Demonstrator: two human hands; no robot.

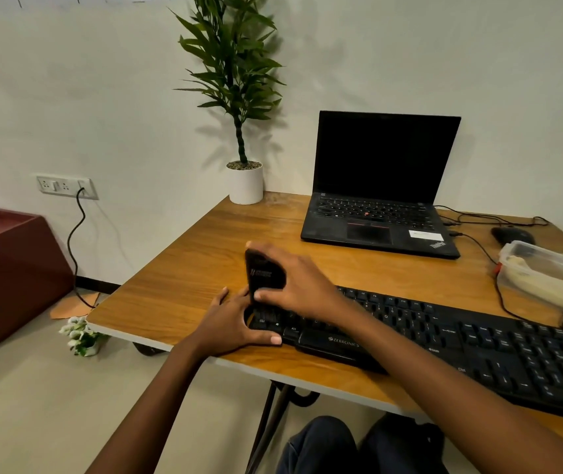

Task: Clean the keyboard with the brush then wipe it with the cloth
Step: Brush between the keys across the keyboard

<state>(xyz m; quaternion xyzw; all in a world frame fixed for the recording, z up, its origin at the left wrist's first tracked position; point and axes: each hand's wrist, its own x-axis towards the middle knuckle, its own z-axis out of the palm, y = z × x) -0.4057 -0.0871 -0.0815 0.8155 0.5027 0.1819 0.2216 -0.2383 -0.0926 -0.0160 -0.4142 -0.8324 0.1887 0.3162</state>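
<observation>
Gripping one brush [264,273] in right hand [302,282] over one keyboard [444,336]; clasping keyboard's left end in left hand [230,323].

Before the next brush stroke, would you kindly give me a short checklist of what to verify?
1. Brush gripped in the right hand: ok.
2. Left hand holds the left end of the keyboard to steady it: ok.
3. Bristles meet the keys: cannot tell, the hands hide them.
4. Laptop stands apart from the brush, behind the keyboard: ok.
5. Cloth within reach for wiping: cannot tell; something pale lies in the clear box on the right, but what it is does not show.
</observation>
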